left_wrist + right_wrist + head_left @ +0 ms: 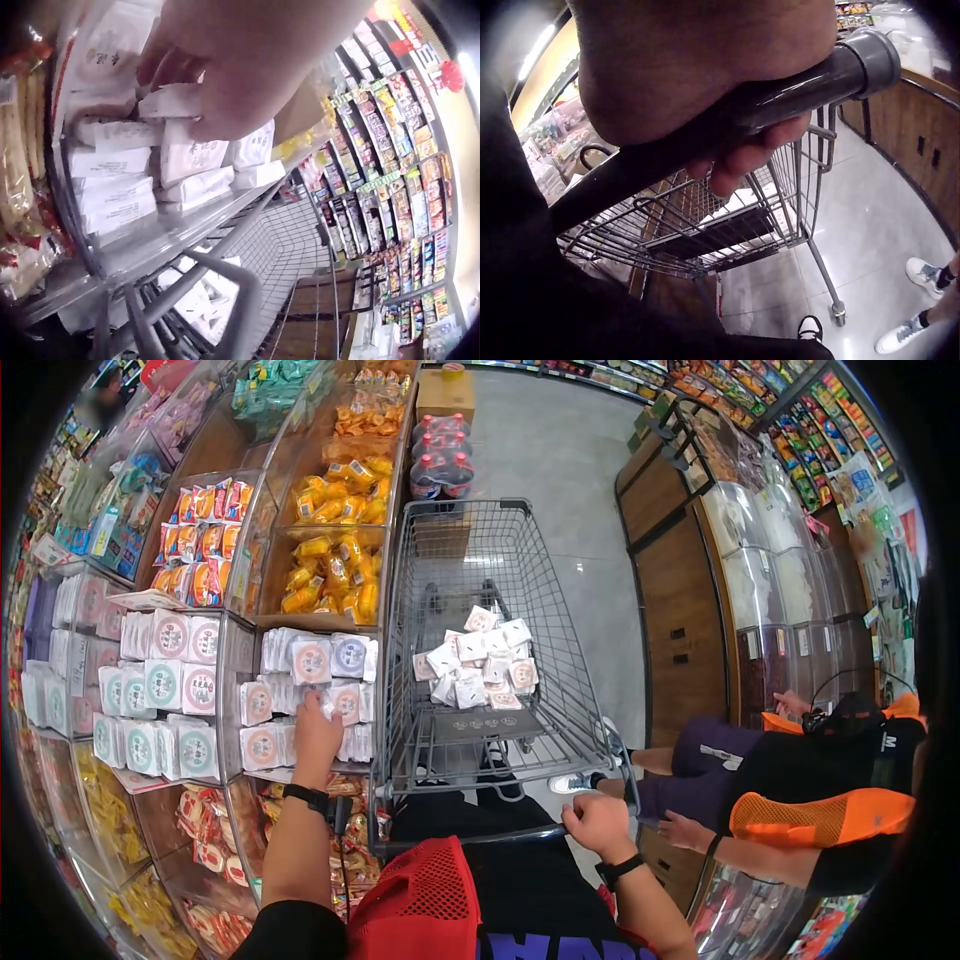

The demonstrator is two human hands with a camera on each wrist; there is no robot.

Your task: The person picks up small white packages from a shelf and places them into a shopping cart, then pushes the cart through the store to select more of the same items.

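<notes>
My left hand (318,730) reaches into a clear bin of square white packets (312,662) with round pink or blue labels. In the left wrist view its curled fingers pinch a white packet (171,100), partly hidden by the hand, above the stacked packets (116,202). My right hand (598,824) grips the black handle (802,96) of a grey wire shopping cart (565,680), fingers wrapped beneath the bar. A loose heap of similar white packets (470,660) lies inside the cart.
Left of the cart, bins hold yellow packs (340,490), orange-and-red packs (205,540) and more labelled packets (165,685). Red-capped bottles (440,455) stand beyond the cart's far left corner. A person in an orange vest (810,815) is close on the right, before a wooden display (690,610).
</notes>
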